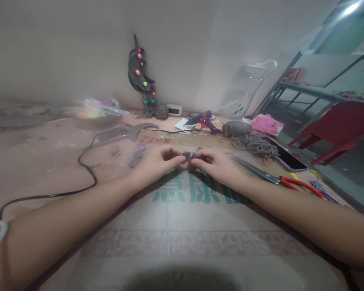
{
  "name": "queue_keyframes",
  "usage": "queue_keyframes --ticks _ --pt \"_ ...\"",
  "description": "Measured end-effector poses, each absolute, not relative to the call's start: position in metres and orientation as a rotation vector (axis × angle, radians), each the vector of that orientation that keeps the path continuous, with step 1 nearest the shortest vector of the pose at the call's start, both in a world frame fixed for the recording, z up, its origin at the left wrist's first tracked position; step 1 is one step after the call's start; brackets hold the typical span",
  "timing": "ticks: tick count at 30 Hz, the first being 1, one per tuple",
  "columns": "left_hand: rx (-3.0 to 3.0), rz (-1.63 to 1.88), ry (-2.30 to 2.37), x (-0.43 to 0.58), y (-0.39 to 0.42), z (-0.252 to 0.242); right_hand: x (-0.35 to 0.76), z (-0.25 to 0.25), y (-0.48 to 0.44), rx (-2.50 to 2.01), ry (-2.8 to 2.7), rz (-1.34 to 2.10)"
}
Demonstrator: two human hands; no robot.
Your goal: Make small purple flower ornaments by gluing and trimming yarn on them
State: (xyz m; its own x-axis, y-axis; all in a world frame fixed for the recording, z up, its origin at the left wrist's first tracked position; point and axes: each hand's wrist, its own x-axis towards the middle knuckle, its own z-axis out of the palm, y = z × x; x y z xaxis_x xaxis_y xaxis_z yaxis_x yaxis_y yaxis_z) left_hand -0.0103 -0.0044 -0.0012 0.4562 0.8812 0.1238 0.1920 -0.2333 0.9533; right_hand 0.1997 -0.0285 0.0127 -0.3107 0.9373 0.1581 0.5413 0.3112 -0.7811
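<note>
Between both hands, over the printed cardboard sheet (170, 218), is a small grey and purple piece (187, 155) that looks like yarn; its exact kind is too small to tell. The thumb and fingers of my left hand (162, 161) pinch its left end. My right hand (214, 163) pinches the purple right end, fingertips close to those of the left. Beside my left hand lies a row of grey and purple bits (137, 155), blurred. Scissors with orange handles (273, 177) rest by my right forearm.
Behind the hands sit a glue gun (204, 121) with a red light, grey yarn (248, 139), a phone (286, 155) and a clear bottle (242, 91). A grey crescent ornament (136, 72) leans on the wall. A black cable (91, 173) curves along the left.
</note>
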Motion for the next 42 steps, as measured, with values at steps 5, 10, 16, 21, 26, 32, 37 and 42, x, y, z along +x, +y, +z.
queue_keyframes --ticks 5,10,16,21,26,32,37,42 --pt "1.802 0.808 0.972 -0.008 -0.006 0.000 0.203 0.011 -0.028 -1.245 -1.815 0.793" --pt "1.838 0.768 0.972 -0.008 -0.008 0.000 0.204 0.008 -0.024 -1.232 -1.768 0.778" --pt "1.885 0.768 0.952 -0.007 -0.008 0.000 0.208 0.021 -0.028 -1.180 -1.870 0.511" --pt "1.948 0.813 0.984 -0.006 -0.009 0.000 0.211 0.032 -0.029 -1.100 -2.047 0.203" --pt "1.996 0.796 0.924 -0.007 -0.013 0.001 0.210 0.038 -0.031 -0.997 -2.183 0.049" --pt "2.023 0.805 0.982 -0.006 -0.015 0.005 0.204 0.048 -0.040 -1.120 -2.062 0.182" --pt "2.070 0.827 0.929 -0.006 -0.015 0.006 0.200 0.043 -0.041 -1.170 -1.970 0.292" --pt "2.078 1.082 0.976 -0.009 -0.014 0.005 0.197 0.031 -0.039 -1.180 -2.032 0.358"
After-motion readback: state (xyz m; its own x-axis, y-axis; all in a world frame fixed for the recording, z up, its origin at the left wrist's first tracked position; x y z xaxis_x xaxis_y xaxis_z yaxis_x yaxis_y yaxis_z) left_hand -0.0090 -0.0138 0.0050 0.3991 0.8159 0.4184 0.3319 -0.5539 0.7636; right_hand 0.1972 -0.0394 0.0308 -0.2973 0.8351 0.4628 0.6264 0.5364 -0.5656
